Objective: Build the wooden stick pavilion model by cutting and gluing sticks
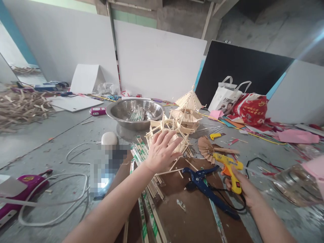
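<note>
My left hand (163, 150) reaches forward with its fingers spread, over a small lattice structure made of wooden chopsticks (154, 126). Whether the fingertips touch it I cannot tell. My right hand (236, 180) grips a yellow hot glue gun (229, 165), its nozzle pointing left toward a folded brown paper fan (206, 148). Between my arms, blue-handled cutters (202, 184) lie on a brown board (174, 219). Wrapped chopsticks (149, 202) with green print lie beside my left forearm. Behind the lattice stands a pointed chopstick roof (189, 99) on a round base.
A steel basin (118, 118) holding wrapped sticks stands behind. A yellow utility knife (215, 136) lies at right, near a red bag (250, 109) and a white bag (222, 96). A white cable (86, 189) loops past a purple power strip (27, 189) at left.
</note>
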Demonstrator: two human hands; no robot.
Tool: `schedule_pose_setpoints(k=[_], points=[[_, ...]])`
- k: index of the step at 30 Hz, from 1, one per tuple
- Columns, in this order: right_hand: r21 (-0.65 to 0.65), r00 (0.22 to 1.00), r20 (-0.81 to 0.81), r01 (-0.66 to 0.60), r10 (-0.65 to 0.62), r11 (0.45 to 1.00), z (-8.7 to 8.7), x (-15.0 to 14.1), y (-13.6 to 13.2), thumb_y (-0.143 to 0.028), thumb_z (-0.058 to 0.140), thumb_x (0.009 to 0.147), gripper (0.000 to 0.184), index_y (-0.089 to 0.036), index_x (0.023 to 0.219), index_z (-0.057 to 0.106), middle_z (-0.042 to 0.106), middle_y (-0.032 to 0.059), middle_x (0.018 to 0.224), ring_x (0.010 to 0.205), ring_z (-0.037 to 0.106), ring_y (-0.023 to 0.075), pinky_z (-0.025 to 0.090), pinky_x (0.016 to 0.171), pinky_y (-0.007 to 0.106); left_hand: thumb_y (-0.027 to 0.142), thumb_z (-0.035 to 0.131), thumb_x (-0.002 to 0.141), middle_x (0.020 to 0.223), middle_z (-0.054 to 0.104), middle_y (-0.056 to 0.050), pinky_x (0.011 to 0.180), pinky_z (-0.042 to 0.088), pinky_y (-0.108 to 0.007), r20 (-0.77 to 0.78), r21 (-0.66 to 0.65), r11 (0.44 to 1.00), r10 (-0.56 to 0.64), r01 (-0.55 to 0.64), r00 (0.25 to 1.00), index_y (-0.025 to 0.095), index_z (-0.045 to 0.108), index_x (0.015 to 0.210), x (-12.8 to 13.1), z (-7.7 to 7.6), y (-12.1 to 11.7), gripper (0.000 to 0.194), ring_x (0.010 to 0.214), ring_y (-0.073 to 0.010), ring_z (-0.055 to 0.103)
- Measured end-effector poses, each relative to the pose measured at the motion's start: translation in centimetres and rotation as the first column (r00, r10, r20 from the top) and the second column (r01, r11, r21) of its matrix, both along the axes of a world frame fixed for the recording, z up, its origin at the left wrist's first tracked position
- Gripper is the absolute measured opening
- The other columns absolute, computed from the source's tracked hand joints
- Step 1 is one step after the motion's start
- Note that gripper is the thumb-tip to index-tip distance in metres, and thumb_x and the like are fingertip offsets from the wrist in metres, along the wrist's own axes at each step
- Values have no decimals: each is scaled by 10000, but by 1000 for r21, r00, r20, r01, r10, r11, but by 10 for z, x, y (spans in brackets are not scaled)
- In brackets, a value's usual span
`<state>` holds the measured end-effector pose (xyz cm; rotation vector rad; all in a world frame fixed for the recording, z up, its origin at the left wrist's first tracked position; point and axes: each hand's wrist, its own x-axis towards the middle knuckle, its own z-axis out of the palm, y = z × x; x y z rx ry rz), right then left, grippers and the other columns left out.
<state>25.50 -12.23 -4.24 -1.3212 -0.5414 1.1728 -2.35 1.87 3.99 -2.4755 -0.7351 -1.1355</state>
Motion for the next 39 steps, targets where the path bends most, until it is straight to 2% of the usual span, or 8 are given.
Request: schedule_pose_setpoints(k=[3, 10, 14, 19, 26, 31, 39], points=[[11, 1000, 5, -1, 1, 1000, 3, -2, 0, -429, 561, 683, 273, -198, 827, 562, 621, -6, 675, 370, 465, 51, 381, 334, 163, 417, 541, 683, 1179, 461, -57, 908, 223, -402, -50, -42, 999, -30, 28, 998, 260, 519, 1048, 0, 7, 4, 397, 1096, -257, 338], [-18, 1000, 19, -1, 2, 1000, 16, -11, 0, -466, 575, 650, 310, -190, 791, 562, 593, -4, 555, 334, 452, 64, 363, 306, 167, 421, 568, 652, 1151, 477, -46, 903, 218, -419, -59, -82, 994, -70, 65, 996, 277, 566, 965, 0, 10, 9, 344, 1098, -267, 321], [-2, 1000, 24, 14, -14, 1000, 15, -11, 1, -458, 596, 630, 316, -183, 783, 564, 612, 0, 607, 340, 450, 57, 372, 316, 170, 408, 563, 659, 1175, 456, -47, 910, 210, -432, -61, -99, 991, -93, 87, 994, 271, 580, 923, 1, 9, 10, 299, 1111, -270, 305], [-22, 1000, 2, 3, -3, 1000, 14, -10, 1, -462, 577, 648, 312, -188, 797, 563, 592, -11, 544, 348, 457, 60, 376, 328, 164, 413, 552, 665, 1197, 436, -50, 919, 198, -433, -68, -111, 989, -103, 95, 992, 262, 587, 901, 1, 11, 11, 282, 1130, -271, 291], [-8, 1000, 14, -4, 5, 1000, 12, -9, 1, -462, 557, 670, 300, -181, 775, 559, 619, 2, 623, 348, 454, 56, 379, 335, 175, 421, 530, 681, 1216, 421, -54, 930, 188, -439, -84, -115, 988, -115, 105, 990, 256, 590, 890, 1, 14, 11, 274, 1146, -275, 278], [-20, 1000, -7, -19, 19, 1000, 15, -11, 0, -453, 542, 685, 288, -187, 793, 557, 588, -8, 548, 349, 453, 63, 372, 332, 169, 426, 525, 686, 1224, 413, -53, 932, 186, -442, -94, -114, 988, -114, 103, 989, 257, 591, 895, 0, 14, 11, 277, 1152, -275, 269], [6, 1000, 11, 1, -1, 1000, 13, -10, 1, -447, 563, 667, 301, -185, 813, 545, 606, -12, 661, 345, 451, 50, 365, 326, 174, 448, 494, 705, 1223, 421, -58, 931, 194, -451, -97, -101, 989, -121, 111, 988, 255, 587, 898, 0, 12, 13, 288, 1151, -274, 280]])
